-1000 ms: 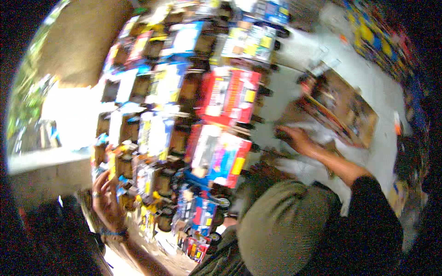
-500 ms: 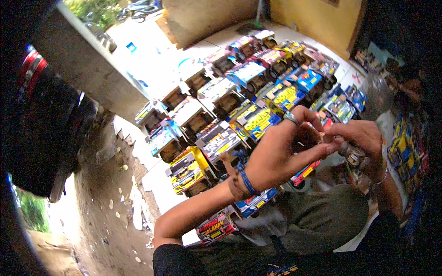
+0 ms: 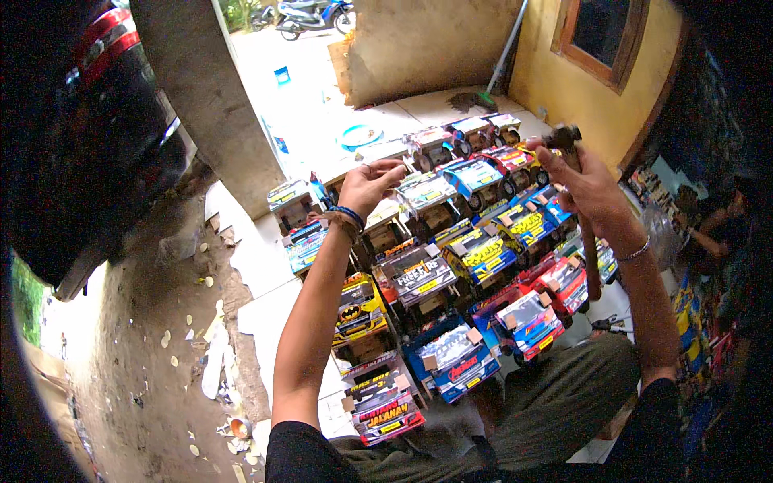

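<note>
My right hand [image 3: 594, 187] is raised over the right side of the rows and grips a hammer [image 3: 592, 262], its dark head up and its wooden handle hanging down. Over the far left rows, my left hand [image 3: 370, 191] has its fingers pinched together; what they hold, if anything, is too small to make out. Below both hands stand several toy trucks in slanting rows, with wooden bodies, black wheels and bright printed panels. Among them are a white truck [image 3: 427, 191] by my left fingertips, a yellow and blue truck [image 3: 481, 251], a blue truck [image 3: 459, 364] and a red truck [image 3: 566, 278].
Pliers [image 3: 613, 325] lie beside my right knee. A broom [image 3: 488, 97] leans at the far wall, and a blue-rimmed plate [image 3: 362, 135] sits behind the trucks. Scraps litter the dirt floor [image 3: 161, 322] at left. Another person's arm [image 3: 713, 229] shows at far right.
My hands were close together over the trucks and have moved apart. The left went forward and left; the right rose, with the hammer now plain in it. The view has tilted up.
</note>
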The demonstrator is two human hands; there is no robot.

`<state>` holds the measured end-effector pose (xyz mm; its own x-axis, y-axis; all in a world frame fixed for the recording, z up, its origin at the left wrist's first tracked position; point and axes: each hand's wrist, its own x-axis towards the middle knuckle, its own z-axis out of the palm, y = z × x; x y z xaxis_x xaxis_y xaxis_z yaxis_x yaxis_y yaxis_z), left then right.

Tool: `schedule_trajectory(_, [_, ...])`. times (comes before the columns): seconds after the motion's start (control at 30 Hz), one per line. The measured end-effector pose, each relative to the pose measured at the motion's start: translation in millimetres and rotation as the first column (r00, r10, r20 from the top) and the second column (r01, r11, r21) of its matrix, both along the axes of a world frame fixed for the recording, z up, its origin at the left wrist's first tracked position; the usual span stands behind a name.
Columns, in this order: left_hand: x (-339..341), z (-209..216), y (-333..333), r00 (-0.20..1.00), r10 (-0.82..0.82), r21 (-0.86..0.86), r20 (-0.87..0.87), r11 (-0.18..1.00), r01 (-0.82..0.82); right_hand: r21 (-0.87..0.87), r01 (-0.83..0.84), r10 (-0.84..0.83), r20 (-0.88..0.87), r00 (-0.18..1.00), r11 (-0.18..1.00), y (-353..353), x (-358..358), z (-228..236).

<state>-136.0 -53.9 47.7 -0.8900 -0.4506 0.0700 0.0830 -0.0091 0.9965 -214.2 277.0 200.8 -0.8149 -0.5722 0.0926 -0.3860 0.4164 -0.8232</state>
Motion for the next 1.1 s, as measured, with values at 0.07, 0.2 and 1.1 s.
schedule_trajectory(0.07, [-14.0, -21.1, -14.4, 1.000, 0.006, 0.005, 0.020, 1.000, -0.006, -0.022, 0.053, -0.049, 0.137, 0.989, 0.998, -0.7, -4.3, -14.6])
schedule_trajectory(0.2, [-37.5, -40.2, -22.0, 1.000, 0.019, -0.004, 0.003, 1.000, -0.019, -0.102, -0.011, 0.050, 0.390, 0.919, 0.995, 1.1, -21.8, -39.8])
schedule_trajectory(1.1, [-51.2, -61.6, -13.0, 0.899, 0.404, -0.683, 0.171, 0.706, -0.188, 0.036, -0.082, 0.045, 0.593, 0.804, 0.996, -55.1, -45.7, -124.0])
